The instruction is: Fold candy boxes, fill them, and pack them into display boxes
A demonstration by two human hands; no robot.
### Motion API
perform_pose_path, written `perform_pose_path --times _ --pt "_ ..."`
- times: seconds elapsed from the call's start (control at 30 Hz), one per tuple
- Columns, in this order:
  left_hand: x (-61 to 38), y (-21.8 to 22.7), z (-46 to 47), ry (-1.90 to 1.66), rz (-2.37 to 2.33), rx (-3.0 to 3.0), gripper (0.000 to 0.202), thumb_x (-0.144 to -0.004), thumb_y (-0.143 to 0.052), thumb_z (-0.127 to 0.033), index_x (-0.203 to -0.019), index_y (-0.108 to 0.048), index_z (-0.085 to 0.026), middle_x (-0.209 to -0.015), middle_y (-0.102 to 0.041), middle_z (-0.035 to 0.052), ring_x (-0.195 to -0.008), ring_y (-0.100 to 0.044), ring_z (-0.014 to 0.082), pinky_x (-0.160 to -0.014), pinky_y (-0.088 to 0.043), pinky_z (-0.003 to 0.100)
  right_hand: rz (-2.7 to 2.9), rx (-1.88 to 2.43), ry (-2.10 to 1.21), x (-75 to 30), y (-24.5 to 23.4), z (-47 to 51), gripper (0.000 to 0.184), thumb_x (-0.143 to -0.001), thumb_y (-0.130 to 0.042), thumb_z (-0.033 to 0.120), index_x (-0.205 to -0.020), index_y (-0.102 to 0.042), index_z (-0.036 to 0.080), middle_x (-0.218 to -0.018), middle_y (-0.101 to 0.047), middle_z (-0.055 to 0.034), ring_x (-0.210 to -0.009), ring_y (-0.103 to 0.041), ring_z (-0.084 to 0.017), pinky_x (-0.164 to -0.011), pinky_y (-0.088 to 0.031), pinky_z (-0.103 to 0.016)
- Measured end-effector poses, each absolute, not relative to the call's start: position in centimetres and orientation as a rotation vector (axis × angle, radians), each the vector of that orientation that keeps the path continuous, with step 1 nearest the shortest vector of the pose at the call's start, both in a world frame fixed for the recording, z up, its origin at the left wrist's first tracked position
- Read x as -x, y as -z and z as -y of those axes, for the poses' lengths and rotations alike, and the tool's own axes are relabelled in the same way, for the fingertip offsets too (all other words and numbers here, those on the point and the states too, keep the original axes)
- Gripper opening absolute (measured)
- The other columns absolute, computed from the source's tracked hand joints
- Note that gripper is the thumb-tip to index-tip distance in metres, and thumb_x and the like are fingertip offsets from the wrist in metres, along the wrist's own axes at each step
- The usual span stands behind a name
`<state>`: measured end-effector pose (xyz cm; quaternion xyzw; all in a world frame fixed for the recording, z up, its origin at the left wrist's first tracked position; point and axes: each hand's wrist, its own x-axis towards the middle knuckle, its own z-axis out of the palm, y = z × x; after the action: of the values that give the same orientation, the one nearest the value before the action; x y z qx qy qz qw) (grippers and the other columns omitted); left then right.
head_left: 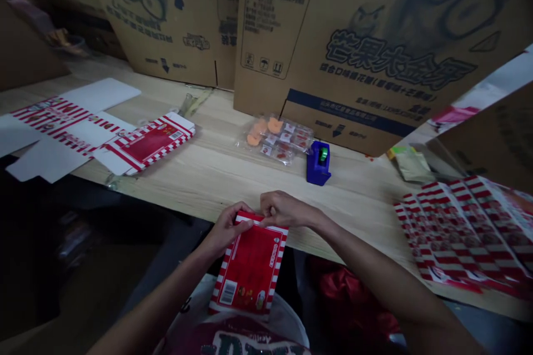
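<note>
A red box with striped red-and-white edges and a barcode [252,269] leans upright between the table edge and my body. My left hand [229,230] grips its upper left corner, thumb on the printed face. At the top edge, my right hand [280,209] has its fingers curled against the box; whether it pinches a flap there is hidden. Beyond my hands on the table lie several clear packets [277,138] with orange pieces and small cards. A blue tape dispenser [318,165] stands beside them.
Flat unfolded box blanks [62,133] and a striped red carton [156,141] lie on the left. Several striped boxes [462,233] are lined up at the right. Large brown cardboard cartons [358,28] form a wall along the back. A yellowish packet [412,165] sits near the right cartons.
</note>
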<state>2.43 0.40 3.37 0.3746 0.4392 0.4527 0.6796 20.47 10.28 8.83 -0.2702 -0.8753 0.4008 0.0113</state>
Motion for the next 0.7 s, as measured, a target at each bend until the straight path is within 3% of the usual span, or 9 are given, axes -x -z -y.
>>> perform_pose_path --times 0.07,0.13,0.37,0.47,0.57,0.7 --pt "-2.3 -3.6 -0.3 -1.028 -1.003 -0.88 0.028 -0.072 -0.074 -0.035 -0.085 -0.057 -0.017 -0.075 -0.059 -0.0015 -0.064 -0.053 0.0113 -0.059 -0.043 0.02 2.797 0.973 -1.051 -20.4 -8.9 -10.2 0.03 -0.069 -0.081 0.037 -0.065 -0.061 0.014 -0.067 -0.057 0.0007 -0.063 -0.049 -0.011 -0.059 -0.031 -0.022" --pt "-2.3 -3.8 -0.2 -1.034 -1.006 -0.908 0.028 -0.073 -0.073 -0.036 -0.086 -0.057 -0.016 -0.078 -0.059 -0.0008 -0.068 -0.054 0.0119 -0.061 -0.043 0.02 2.775 1.047 -1.099 -20.7 -8.8 -10.4 0.035 -0.068 -0.08 0.043 -0.064 -0.062 0.013 -0.063 -0.058 0.0008 -0.061 -0.05 -0.011 -0.056 -0.03 -0.022" --pt "-2.9 -5.0 0.5 -0.96 -1.003 -0.972 0.031 -0.073 -0.073 -0.038 -0.088 -0.057 -0.017 -0.079 -0.06 -0.001 -0.068 -0.054 0.013 -0.061 -0.043 0.021 2.134 0.915 -2.346 -22.1 -5.9 -11.3 0.041 -0.058 -0.08 0.049 -0.069 -0.065 0.013 -0.056 -0.058 0.0046 -0.05 -0.047 -0.008 -0.048 -0.033 -0.018" --pt "-2.7 -5.1 0.6 -0.944 -1.022 -1.014 0.031 -0.073 -0.073 -0.039 -0.087 -0.057 -0.017 -0.081 -0.06 0.0005 -0.07 -0.054 0.0142 -0.064 -0.043 0.022 1.812 0.875 -2.612 -22.6 -4.1 -10.8 0.043 -0.054 -0.08 0.051 -0.067 -0.065 0.012 -0.051 -0.054 0.0061 -0.044 -0.042 -0.006 -0.044 -0.03 -0.018" --pt "-2.5 -4.9 0.7 -0.938 -1.047 -1.022 0.03 -0.074 -0.073 -0.039 -0.087 -0.057 -0.017 -0.08 -0.06 0.0001 -0.071 -0.054 0.0144 -0.064 -0.043 0.022 1.736 0.89 -2.61 -23.1 -4.2 -10.8 0.045 -0.055 -0.079 0.052 -0.068 -0.067 0.011 -0.052 -0.055 0.0046 -0.045 -0.044 -0.008 -0.044 -0.033 -0.018" --pt "-3.2 -5.5 1.3 -1.0 -1.043 -1.05 0.029 -0.075 -0.072 -0.039 -0.088 -0.058 -0.017 -0.082 -0.06 0.0007 -0.074 -0.055 0.0147 -0.065 -0.043 0.022 2.219 0.823 -2.141 -22.3 -8.0 -10.9 0.033 -0.068 -0.074 0.043 -0.082 -0.074 0.013 -0.066 -0.064 0.0012 -0.059 -0.052 -0.011 -0.055 -0.038 -0.02"
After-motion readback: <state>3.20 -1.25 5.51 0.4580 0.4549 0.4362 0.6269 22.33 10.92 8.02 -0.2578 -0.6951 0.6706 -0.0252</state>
